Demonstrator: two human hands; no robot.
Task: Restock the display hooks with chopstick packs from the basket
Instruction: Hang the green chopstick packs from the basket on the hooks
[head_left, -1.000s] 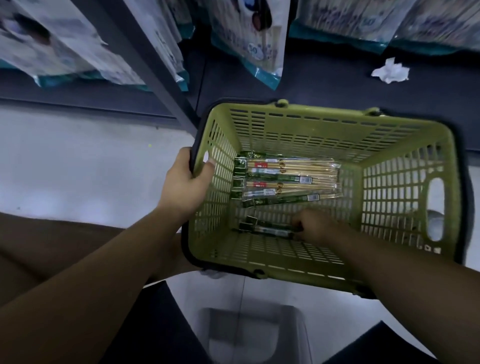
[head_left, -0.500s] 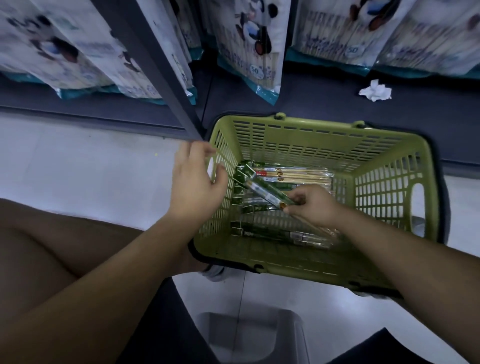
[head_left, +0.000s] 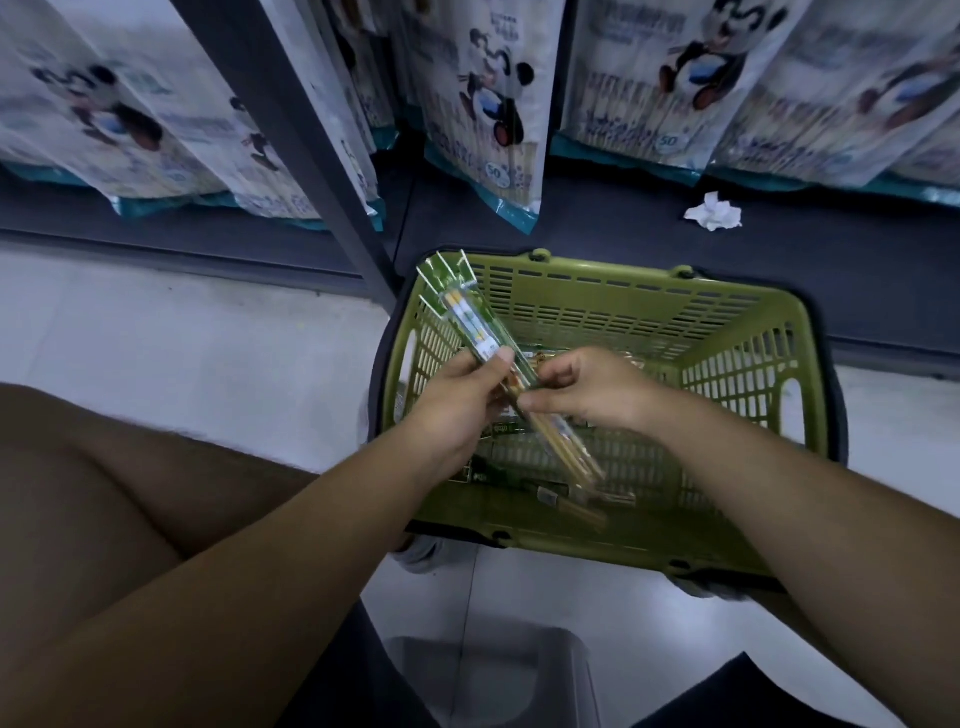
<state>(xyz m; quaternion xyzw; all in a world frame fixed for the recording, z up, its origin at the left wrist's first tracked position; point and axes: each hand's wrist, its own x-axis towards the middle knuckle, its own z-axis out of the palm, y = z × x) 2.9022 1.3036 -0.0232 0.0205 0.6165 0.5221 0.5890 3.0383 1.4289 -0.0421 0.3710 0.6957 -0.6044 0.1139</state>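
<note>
A green plastic basket stands on the pale floor below the shelving. Over its left side both my hands hold a small bundle of chopstick packs, clear sleeves with green header cards fanned out at the far end. My left hand grips the bundle with the thumb on top. My right hand pinches it from the right. Other chopstick packs lie on the basket floor, partly hidden by my hands.
Large white and teal bags with a cartoon print hang in rows above a dark base shelf. A dark upright post runs down to the basket's left corner. Crumpled white paper lies on the shelf. A grey stool is below me.
My left hand let go of the basket rim and joined the right hand on the packs. The packs rose out of the basket, and the camera tilted up toward the hanging bags.
</note>
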